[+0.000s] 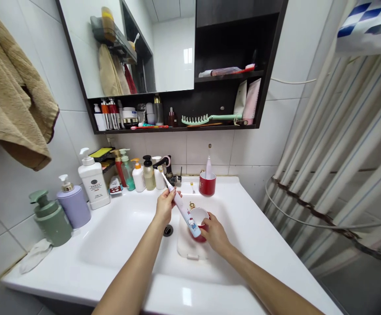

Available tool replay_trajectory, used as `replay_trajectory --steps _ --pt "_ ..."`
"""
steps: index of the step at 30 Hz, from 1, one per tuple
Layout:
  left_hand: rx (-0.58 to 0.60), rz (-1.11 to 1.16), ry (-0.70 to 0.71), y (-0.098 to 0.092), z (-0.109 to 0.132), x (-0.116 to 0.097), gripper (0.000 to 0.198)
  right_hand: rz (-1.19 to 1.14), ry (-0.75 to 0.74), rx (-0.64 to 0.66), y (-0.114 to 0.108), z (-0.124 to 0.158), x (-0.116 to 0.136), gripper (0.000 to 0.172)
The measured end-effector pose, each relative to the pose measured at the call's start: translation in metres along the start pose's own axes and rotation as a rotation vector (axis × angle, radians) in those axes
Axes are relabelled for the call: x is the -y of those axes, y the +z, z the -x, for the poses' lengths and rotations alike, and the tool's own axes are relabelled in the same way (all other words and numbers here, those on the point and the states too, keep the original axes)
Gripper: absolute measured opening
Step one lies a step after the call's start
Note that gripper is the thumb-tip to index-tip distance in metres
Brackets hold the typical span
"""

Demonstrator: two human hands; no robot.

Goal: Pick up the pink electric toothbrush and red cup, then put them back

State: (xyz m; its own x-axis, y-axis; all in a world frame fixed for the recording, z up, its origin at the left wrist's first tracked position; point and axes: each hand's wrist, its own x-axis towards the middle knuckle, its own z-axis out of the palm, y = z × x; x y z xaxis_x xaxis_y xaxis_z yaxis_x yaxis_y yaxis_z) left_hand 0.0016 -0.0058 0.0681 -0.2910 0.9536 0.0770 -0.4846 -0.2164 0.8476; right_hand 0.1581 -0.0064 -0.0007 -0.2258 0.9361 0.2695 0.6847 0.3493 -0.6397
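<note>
My left hand (166,204) is closed around the upper part of an electric toothbrush (184,211), pale pink and blue with a cartoon picture on its handle. The brush tilts, its head up toward the black faucet (167,170). Gripped at the side by my right hand (215,231) is a red cup (199,215) with a white inside and a gold knob at its rim. The toothbrush handle crosses in front of this cup and hides part of it. Behind, on the sink ledge, a second red cup (207,185) holds a pink electric toothbrush (209,166) upright.
Below the cup is a white tray-like board (185,247) in the sink (118,236), beside the drain (168,230). Pump bottles (93,181) line the left and back edges. A mirror cabinet (174,52) with a shelf of toiletries overhangs the back. A folded curtain (351,131) hangs right.
</note>
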Motion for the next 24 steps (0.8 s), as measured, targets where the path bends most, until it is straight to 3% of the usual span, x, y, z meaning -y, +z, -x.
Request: replay_trajectory --steps 3,6,11,15,20,24 --pt "0.015 0.055 -0.07 -0.005 0.008 0.013 0.023 -0.03 -0.016 -0.047 -0.009 0.004 0.005 0.021" --pt "0.057 0.113 -0.124 -0.003 0.015 0.026 0.025 -0.259 -0.048 -0.048 -0.02 0.016 0.016 0.026" --pt "0.128 0.177 -0.191 0.002 0.022 0.037 0.023 -0.64 0.068 0.314 -0.018 0.034 0.03 0.027" --pt "0.008 0.176 -0.176 -0.005 0.019 0.04 0.013 -0.656 0.11 0.398 -0.008 0.036 0.027 0.026" --pt "-0.099 0.191 -0.18 -0.013 0.015 0.043 0.008 -0.504 0.061 0.324 -0.003 0.035 0.025 0.023" --pt "-0.168 0.199 -0.189 -0.011 0.014 0.044 0.007 -0.475 0.116 0.409 -0.003 0.035 0.028 0.023"
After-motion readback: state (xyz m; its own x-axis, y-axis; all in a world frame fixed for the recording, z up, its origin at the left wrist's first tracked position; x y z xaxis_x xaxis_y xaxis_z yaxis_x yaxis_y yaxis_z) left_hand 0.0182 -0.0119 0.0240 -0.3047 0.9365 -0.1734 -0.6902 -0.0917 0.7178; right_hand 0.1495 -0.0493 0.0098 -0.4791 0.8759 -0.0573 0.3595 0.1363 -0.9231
